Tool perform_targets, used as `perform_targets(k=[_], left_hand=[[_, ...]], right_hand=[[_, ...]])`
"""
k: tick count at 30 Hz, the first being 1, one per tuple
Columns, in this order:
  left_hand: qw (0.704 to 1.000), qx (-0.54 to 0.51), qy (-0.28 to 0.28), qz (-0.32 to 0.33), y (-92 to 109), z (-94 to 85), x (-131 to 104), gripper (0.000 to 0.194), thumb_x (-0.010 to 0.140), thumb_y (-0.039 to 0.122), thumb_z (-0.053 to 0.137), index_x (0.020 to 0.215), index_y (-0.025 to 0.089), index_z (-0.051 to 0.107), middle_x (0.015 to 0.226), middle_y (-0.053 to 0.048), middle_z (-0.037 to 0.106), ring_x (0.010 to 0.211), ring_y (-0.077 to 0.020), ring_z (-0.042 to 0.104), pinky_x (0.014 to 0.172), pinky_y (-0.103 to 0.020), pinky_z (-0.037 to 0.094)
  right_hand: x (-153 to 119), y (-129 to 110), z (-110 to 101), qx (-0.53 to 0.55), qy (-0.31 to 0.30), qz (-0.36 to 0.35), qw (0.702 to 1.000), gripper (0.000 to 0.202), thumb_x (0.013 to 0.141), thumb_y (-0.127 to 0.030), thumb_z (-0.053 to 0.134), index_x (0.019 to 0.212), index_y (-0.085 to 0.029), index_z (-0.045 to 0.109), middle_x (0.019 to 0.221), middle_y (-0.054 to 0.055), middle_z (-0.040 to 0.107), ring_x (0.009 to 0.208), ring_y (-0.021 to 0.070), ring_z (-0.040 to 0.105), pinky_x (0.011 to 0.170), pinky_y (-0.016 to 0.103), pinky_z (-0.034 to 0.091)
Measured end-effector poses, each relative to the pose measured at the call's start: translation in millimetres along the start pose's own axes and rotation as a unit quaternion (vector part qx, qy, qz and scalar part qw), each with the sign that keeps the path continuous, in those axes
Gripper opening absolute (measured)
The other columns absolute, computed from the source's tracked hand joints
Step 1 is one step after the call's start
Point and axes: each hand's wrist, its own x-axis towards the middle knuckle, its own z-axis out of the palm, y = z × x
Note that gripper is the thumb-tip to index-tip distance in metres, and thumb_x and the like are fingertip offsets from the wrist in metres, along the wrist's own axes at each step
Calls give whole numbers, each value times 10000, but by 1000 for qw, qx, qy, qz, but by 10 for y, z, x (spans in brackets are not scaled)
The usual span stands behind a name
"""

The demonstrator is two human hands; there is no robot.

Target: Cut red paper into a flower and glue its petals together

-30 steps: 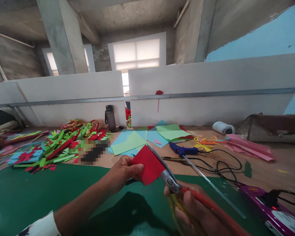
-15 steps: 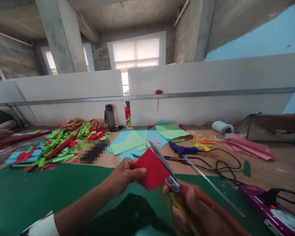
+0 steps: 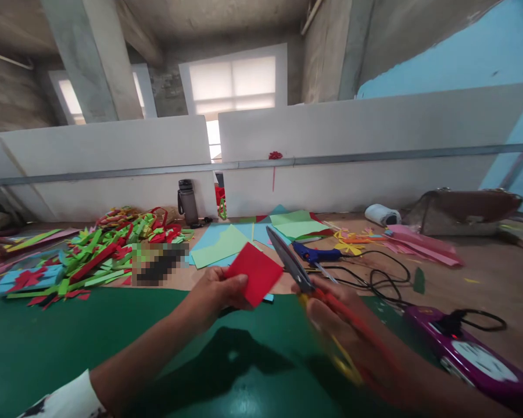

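Bottle [image 3: 189, 203], bag [image 3: 457, 213]: one each, contents hidden from me
Left hand [image 3: 220, 291]: pinching one red paper [image 3: 258, 273], centre
Right hand [image 3: 328, 318]: gripping one scissors [image 3: 293, 266]

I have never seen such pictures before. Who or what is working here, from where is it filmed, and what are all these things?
There is no machine here: a person works with two bare hands. One camera, worn on the head, looks forward and down, so the arms reach in from the bottom.

The left hand holds a piece of red paper. The right hand holds scissors with blades pointing up and away from the person.

Below the hands is a green surface. Beyond it, from left to right, are a pile of paper strips, a dark bottle, blue and green sheets and a blue glue gun. A purple power strip lies at the right.
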Motion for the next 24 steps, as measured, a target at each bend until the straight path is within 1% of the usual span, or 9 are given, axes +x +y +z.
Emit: perform_targets(k=[1, 2, 4, 7, 9, 11, 13, 16, 24], left_hand=[[1000, -5, 29, 4, 29, -12, 24, 260, 640, 299, 742, 713, 92, 603, 571, -43, 644, 490, -138, 597, 551, -262, 491], [998, -15, 52, 5, 56, -23, 49, 249, 635, 278, 746, 707, 111, 576, 546, -21, 627, 476, -140, 591, 536, -269, 495], [997, -30, 72, 1, 86, -34, 95, 231, 653, 245, 730, 702, 127, 538, 560, -1, 612, 473, -121, 574, 513, -254, 490], [997, -18, 56, -45, 35, 2, 101, 217, 688, 235, 700, 686, 129, 510, 527, 0, 585, 445, -98, 542, 434, -193, 432], [995, 12, 39, -91, -56, 62, 49, 205, 726, 260, 666, 702, 121, 518, 509, -12, 584, 420, -88, 523, 409, -176, 410], [990, 38, 18, -134, -161, 135, -27, 202, 734, 282, 651, 731, 123, 526, 532, -29, 609, 413, -97, 532, 402, -188, 421], [985, 43, -26, -168, -250, 201, -91, 217, 721, 303, 656, 721, 128, 526, 505, -24, 597, 411, -109, 539, 397, -195, 422], [981, 39, -81, -174, -330, 263, -111, 255, 703, 344, 659, 716, 113, 551, 507, -32, 591, 411, -101, 532, 401, -188, 422], [978, -8, -92, -185, -385, 316, 4, 219, 756, 306, 585, 703, 94, 568, 511, -37, 581, 383, -86, 511, 376, -175, 427]], right_hand=[[94, -16, -73, -129, 12, -7, 992, 357, 805, -458, 514, 1076, -226, 533, 832, 46, 671, 682, 198, 629, 543, 269, 491], [194, -19, -140, -168, 20, 5, 985, 414, 753, -440, 594, 1084, -201, 527, 837, 53, 675, 668, 200, 628, 544, 270, 485], [390, 15, -235, -258, 52, 13, 965, 396, 764, -402, 600, 1089, -188, 528, 901, 65, 671, 732, 205, 629, 627, 281, 481], [617, 128, -246, -352, 70, 35, 933, 347, 785, -309, 601, 1078, -129, 559, 898, 123, 672, 820, 272, 623, 695, 358, 469], [718, 206, -181, -400, 57, 39, 914, 318, 832, -285, 568, 1106, -123, 549, 932, 113, 657, 852, 260, 619, 723, 391, 483], [797, 265, -91, -435, 35, 37, 899, 290, 874, -293, 537, 1124, -146, 541, 1054, 83, 611, 892, 213, 606, 755, 398, 500], [875, 300, -7, -464, 14, 25, 885, 284, 885, -293, 527, 1136, -160, 535, 1127, 72, 575, 923, 196, 595, 772, 400, 507], [1029, 331, 80, -497, -12, -10, 868, 295, 883, -286, 531, 1150, -161, 529, 1144, 78, 568, 943, 207, 590, 782, 409, 504], [1621, 453, 174, -523, -102, -112, 839, 300, 882, -288, 532, 1154, -161, 526, 1144, 78, 567, 941, 207, 591, 777, 408, 506]])
